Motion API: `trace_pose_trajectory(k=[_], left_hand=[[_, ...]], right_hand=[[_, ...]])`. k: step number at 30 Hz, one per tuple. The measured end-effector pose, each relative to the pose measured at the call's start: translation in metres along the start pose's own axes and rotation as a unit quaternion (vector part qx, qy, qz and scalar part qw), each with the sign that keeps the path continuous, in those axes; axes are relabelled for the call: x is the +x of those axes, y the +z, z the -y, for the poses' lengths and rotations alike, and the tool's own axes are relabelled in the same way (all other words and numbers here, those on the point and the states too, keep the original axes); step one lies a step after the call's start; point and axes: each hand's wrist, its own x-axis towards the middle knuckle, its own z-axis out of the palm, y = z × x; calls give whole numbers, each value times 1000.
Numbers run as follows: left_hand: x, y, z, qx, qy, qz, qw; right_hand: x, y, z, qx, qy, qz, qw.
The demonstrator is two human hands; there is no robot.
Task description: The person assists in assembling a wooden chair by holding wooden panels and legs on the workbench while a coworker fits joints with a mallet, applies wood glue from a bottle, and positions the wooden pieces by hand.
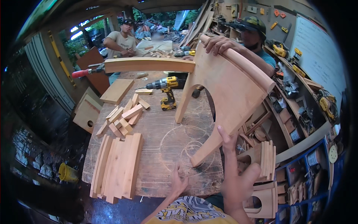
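Note:
A large wooden side panel (pixel 227 86) with an arched cutout stands tilted on its two legs at the table's right side. My right hand (pixel 228 141) holds its lower right edge, thumb against the wood; the other fingers are partly hidden. Near the table's front edge is my left hand (pixel 179 183), open and holding nothing, short of the panel's near foot. A long wooden rail (pixel 149 65) runs left from the panel's upper part. At the rail's far left end shows a clamp with a red handle (pixel 80 73). Another person's hand (pixel 220 44) rests on the panel's rounded top rail.
On the worktable (pixel 160 179) lie several long boards (pixel 117 164), a pile of short wood blocks (pixel 125 117), a flat board (pixel 117 91) and a yellow cordless drill (pixel 167 93). Cut wooden parts (pixel 261 160) and tool shelves (pixel 294 100) stand at right. Another person sits beyond the table.

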Motion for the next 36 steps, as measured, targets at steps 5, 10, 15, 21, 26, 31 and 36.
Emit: trace_pose_trajectory(k=[5, 10, 15, 21, 26, 31, 36], left_hand=[[-2, -43, 23, -2, 2, -79, 997], [-6, -104, 18, 91, -43, -105, 989], [-6, -116, 54, 210, -6, -66, 975], [-16, -80, 53, 218, 21, -53, 974], [-17, -66, 72, 271, 52, -64, 959], [-21, -70, 75, 260, 59, -59, 962], [-26, -78, 66, 251, 65, -29, 965]], right_hand=[[-14, 24, 25, -19, -15, 28, 999], [-28, 30, 22, -20, -31, 20, 999], [-30, 41, 34, 4, 7, 45, 999], [-27, 36, 36, -9, 11, 67, 998], [-30, 41, 30, -3, 20, 63, 998], [-36, 40, 29, 9, 34, 55, 998], [-40, 38, 24, -2, 36, 70, 997]])
